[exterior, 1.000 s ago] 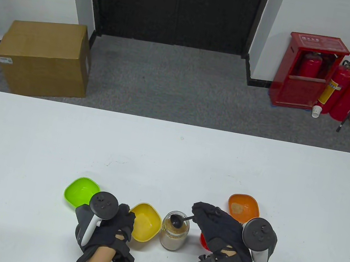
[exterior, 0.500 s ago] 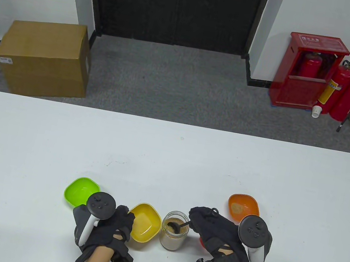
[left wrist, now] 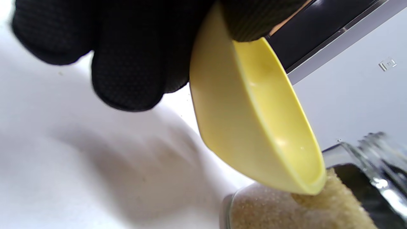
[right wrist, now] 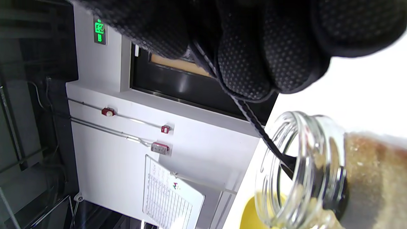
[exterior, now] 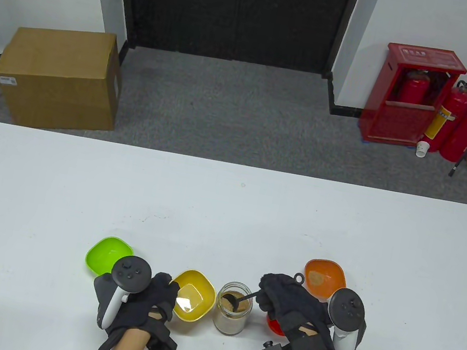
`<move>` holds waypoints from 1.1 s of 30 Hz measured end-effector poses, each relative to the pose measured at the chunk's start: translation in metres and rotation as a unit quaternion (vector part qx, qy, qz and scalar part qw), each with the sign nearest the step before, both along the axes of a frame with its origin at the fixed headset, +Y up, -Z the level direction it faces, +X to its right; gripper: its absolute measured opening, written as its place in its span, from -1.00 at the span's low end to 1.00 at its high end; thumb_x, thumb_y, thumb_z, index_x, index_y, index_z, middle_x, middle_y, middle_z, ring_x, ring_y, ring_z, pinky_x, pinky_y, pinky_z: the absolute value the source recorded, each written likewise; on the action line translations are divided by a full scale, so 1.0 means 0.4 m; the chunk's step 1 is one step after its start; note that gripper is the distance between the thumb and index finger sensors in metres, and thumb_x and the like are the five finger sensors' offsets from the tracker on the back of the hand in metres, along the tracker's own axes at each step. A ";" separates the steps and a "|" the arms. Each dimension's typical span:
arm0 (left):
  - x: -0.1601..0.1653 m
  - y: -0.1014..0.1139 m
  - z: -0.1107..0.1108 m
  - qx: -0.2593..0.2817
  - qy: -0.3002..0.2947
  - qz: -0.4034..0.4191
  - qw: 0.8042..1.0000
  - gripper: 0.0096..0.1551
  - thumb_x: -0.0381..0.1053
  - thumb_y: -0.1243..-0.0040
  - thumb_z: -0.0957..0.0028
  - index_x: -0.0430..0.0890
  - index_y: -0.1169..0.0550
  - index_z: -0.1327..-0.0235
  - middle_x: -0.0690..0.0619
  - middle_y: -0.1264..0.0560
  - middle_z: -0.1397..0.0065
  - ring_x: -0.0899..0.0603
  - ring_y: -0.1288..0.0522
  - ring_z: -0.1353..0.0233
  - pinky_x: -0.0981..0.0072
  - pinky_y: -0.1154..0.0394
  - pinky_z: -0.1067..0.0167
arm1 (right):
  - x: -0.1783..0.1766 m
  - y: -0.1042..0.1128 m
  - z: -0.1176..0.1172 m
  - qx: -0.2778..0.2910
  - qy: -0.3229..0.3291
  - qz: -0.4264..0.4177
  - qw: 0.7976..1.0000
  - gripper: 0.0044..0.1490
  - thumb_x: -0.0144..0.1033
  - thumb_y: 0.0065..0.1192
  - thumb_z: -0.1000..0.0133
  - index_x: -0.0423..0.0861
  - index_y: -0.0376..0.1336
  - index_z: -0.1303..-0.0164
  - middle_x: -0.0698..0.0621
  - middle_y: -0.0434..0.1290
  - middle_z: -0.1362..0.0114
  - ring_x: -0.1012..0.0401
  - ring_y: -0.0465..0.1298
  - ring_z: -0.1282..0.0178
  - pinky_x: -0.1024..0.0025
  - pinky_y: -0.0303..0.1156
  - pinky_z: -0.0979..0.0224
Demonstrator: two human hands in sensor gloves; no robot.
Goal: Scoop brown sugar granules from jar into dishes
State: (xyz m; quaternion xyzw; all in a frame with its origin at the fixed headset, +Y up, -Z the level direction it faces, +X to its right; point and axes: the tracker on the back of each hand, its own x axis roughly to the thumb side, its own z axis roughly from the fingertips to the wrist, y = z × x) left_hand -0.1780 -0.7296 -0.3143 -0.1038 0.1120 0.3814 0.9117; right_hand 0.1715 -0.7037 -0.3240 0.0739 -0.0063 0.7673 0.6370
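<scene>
Counting four dishes: green dish (exterior: 108, 255), yellow dish (exterior: 193, 295), orange dish (exterior: 323, 277), red dish (exterior: 275, 325) peeking under the right hand (exterior: 289, 304), which pinches the black spoon (exterior: 238, 299) dipped into the one sugar jar (exterior: 231, 313). Left hand (exterior: 149, 304) grips the yellow dish's rim, tilted beside the jar.

Over the last second the right hand (exterior: 290, 302) dipped the black spoon (exterior: 238, 299) down into the jar (exterior: 232, 312) of brown sugar, then shifted slightly right, levelling the spoon's bowl at the jar mouth. The left hand (exterior: 147, 304) tipped the yellow dish (exterior: 194, 296) toward the jar.
</scene>
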 end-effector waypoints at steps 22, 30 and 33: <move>-0.014 0.008 0.005 0.010 0.001 0.041 0.999 -0.40 0.14 -0.22 -0.21 -0.24 -0.53 -0.32 -0.14 -0.73 -0.12 -0.14 -0.81 0.13 -0.08 -0.65 0.11 | 0.056 0.011 -0.016 -0.003 -0.035 -0.119 0.992 -0.45 -0.17 0.23 -0.25 -0.36 0.44 -0.13 -0.30 0.67 -0.01 -0.19 0.59 0.14 -0.13 0.56 0.20; -0.014 0.008 0.005 0.010 -0.004 0.049 0.999 -0.41 0.14 -0.22 -0.21 -0.24 -0.54 -0.31 -0.14 -0.74 -0.11 -0.14 -0.81 0.13 -0.08 -0.65 0.11 | -0.012 0.001 -0.016 -0.003 0.015 -0.132 0.991 -0.44 -0.17 0.26 -0.24 -0.36 0.42 -0.17 -0.31 0.66 -0.05 -0.19 0.59 0.12 -0.12 0.57 0.18; -0.014 0.008 0.006 0.009 -0.004 0.050 0.999 -0.40 0.14 -0.22 -0.21 -0.24 -0.54 -0.31 -0.14 -0.74 -0.11 -0.14 -0.81 0.14 -0.08 -0.65 0.11 | -0.034 0.000 -0.014 0.002 0.023 -0.116 0.993 -0.44 -0.18 0.29 -0.22 -0.35 0.41 -0.20 -0.32 0.65 -0.07 -0.19 0.59 0.10 -0.13 0.57 0.17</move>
